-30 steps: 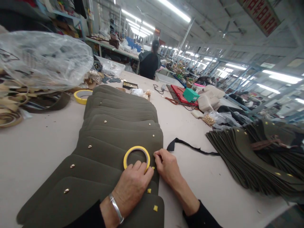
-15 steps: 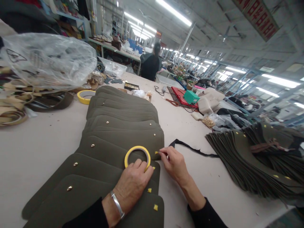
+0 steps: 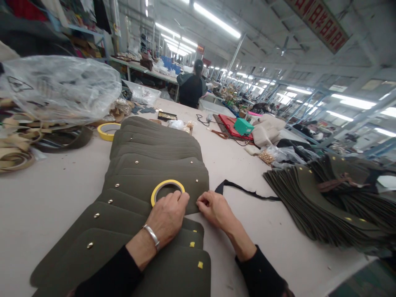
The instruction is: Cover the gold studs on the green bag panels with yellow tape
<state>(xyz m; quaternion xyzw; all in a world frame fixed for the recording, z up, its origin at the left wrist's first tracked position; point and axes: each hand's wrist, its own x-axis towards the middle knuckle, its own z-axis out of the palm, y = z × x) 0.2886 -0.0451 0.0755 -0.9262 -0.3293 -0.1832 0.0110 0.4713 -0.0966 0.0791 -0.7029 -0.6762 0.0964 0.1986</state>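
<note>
My left hand [image 3: 168,214] is closed on a roll of yellow tape [image 3: 153,197], which stands tilted over the overlapping dark olive panels [image 3: 154,165]. A silver bangle circles that wrist. At the right edge of one panel, the fingers of my right hand [image 3: 216,209] are pinched together; whatever lies between their tips is hidden. Small gold studs [image 3: 97,215] dot the panels. Bits of yellow tape [image 3: 200,265] stick to the right ends of the nearest ones.
Another tape roll [image 3: 108,131] lies at the left by a clear plastic bag [image 3: 64,88] and coiled straps [image 3: 15,159]. A black strip [image 3: 247,189] leads toward a tied bundle of panels [image 3: 297,202] on the right. Further back are a green box [image 3: 243,126] and a person [image 3: 191,88].
My left hand has moved left and slightly up with the tape roll. My right hand has shifted left to the panel's edge, and the yellow bit at its fingertips no longer shows.
</note>
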